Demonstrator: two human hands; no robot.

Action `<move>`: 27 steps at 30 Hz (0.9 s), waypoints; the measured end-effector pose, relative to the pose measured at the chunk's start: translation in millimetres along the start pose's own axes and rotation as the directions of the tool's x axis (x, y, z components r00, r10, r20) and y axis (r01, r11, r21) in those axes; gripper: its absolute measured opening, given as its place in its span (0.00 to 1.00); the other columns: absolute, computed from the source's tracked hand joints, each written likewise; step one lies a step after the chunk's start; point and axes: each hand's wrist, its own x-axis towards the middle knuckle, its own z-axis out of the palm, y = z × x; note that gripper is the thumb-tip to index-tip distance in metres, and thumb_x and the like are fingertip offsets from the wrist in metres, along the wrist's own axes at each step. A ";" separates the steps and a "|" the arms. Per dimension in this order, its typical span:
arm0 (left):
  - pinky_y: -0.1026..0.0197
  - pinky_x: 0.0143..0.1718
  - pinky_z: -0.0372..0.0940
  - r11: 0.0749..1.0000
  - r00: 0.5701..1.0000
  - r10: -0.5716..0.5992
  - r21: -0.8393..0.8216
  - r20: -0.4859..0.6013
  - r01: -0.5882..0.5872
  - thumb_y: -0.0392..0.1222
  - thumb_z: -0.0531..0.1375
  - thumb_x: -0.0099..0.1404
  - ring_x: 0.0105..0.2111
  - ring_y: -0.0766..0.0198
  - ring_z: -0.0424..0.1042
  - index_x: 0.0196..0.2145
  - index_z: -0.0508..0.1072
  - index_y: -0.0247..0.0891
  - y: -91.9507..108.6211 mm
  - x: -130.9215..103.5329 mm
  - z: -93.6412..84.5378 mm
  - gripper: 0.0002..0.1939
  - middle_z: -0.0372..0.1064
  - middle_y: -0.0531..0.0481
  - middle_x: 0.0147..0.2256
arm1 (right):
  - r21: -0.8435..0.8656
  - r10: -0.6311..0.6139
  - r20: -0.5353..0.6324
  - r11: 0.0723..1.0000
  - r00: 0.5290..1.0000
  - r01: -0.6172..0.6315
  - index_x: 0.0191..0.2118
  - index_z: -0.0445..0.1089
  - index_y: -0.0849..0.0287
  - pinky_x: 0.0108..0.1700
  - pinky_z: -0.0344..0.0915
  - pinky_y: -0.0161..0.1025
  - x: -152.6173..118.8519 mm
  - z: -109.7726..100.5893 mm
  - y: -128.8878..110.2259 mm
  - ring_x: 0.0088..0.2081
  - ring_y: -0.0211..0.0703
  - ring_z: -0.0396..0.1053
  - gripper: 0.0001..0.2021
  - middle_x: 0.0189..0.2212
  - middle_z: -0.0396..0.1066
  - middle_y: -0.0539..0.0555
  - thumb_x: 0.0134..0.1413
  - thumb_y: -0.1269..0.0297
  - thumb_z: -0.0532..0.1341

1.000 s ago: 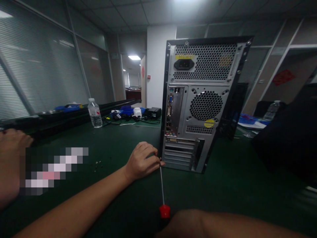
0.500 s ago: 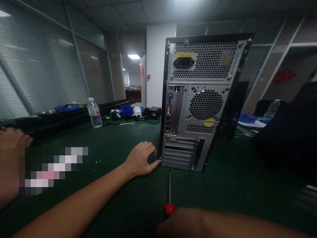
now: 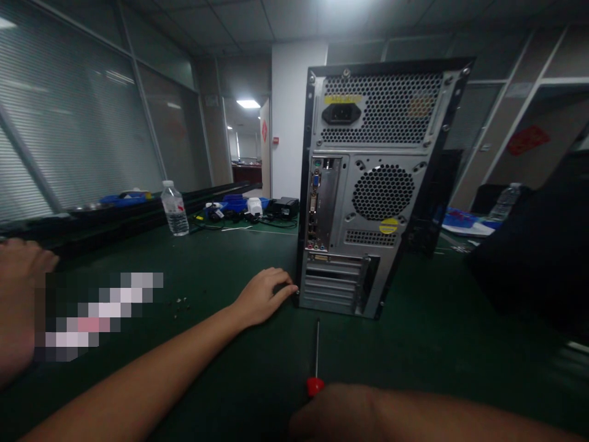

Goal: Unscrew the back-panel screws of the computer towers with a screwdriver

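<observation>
A computer case point(image 3: 335, 245) stands upright on the green table, its rear panel with ports, fan grille and slot covers facing me. My left hand point(image 3: 262, 298) rests at the case's lower left corner, thumb tip at a small screw point(image 3: 298, 293) there and fingers closed in toward the thumb. Whether anything is between them is too small to tell. In the foreground my right hand point(image 3: 338, 408) is wrapped round the red handle of a screwdriver point(image 3: 316, 353), whose shaft points at the case's bottom edge without touching it.
Several small screws point(image 3: 180, 301) lie left of my left forearm. Behind are a water bottle point(image 3: 175, 209) and adapters with cables point(image 3: 283, 209). Another person's hand point(image 3: 23, 264) is at the far left, beside a blurred-out patch. A dark shape stands at the right.
My left thumb has moved slightly up and left to the corner screw, and its gap to the fingers has narrowed. The screwdriver has shifted very slightly.
</observation>
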 end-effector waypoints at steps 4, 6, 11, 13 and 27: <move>0.60 0.39 0.64 1.000 1.000 -0.003 -0.008 0.022 0.004 0.47 0.52 0.73 0.36 0.63 0.70 0.35 0.72 0.39 0.7 -0.2 -0.5 0.14 0.71 0.51 0.34 | -0.007 0.018 -0.013 1.000 1.000 -0.018 0.35 0.66 0.58 0.14 0.49 0.27 -0.3 -2.0 -0.7 0.21 0.30 0.64 0.09 0.30 0.71 0.47 0.53 0.63 0.66; 0.59 0.40 0.63 1.000 0.999 0.003 0.007 0.043 -0.003 0.48 0.54 0.71 0.37 0.62 0.70 0.35 0.72 0.39 1.0 -0.6 -0.8 0.12 0.71 0.52 0.34 | -0.011 0.026 -0.012 1.000 1.000 -0.026 0.38 0.67 0.57 0.14 0.48 0.28 -0.3 -2.2 -1.4 0.20 0.30 0.63 0.10 0.29 0.70 0.47 0.54 0.62 0.67; 0.58 0.40 0.62 0.997 0.998 -0.015 0.077 0.068 0.010 0.50 0.56 0.70 0.37 0.61 0.69 0.36 0.72 0.39 3.6 -1.8 0.0 0.12 0.72 0.51 0.35 | 0.013 0.045 0.011 0.999 0.999 -0.045 0.44 0.67 0.56 0.14 0.47 0.29 0.0 -5.3 -3.6 0.20 0.31 0.63 0.12 0.29 0.71 0.47 0.55 0.62 0.66; 0.58 0.40 0.62 0.994 0.996 -0.025 0.107 0.083 0.016 0.49 0.54 0.71 0.37 0.61 0.69 0.37 0.71 0.39 5.5 -1.9 0.2 0.12 0.71 0.52 0.35 | 0.021 0.060 0.019 0.998 0.998 -0.060 0.45 0.67 0.55 0.15 0.48 0.29 -0.1 -8.5 -4.8 0.20 0.32 0.63 0.13 0.30 0.71 0.47 0.56 0.62 0.65; 0.38 0.51 0.64 0.885 0.950 -0.174 0.464 0.259 0.036 0.63 0.49 0.68 0.51 0.39 0.69 0.51 0.72 0.28 39.7 -10.6 -0.2 0.34 0.70 0.29 0.50 | 0.083 0.087 0.263 0.990 0.961 -0.112 0.51 0.65 0.56 0.16 0.51 0.29 9.3 -23.9 -5.2 0.25 0.35 0.67 0.21 0.35 0.73 0.50 0.51 0.64 0.67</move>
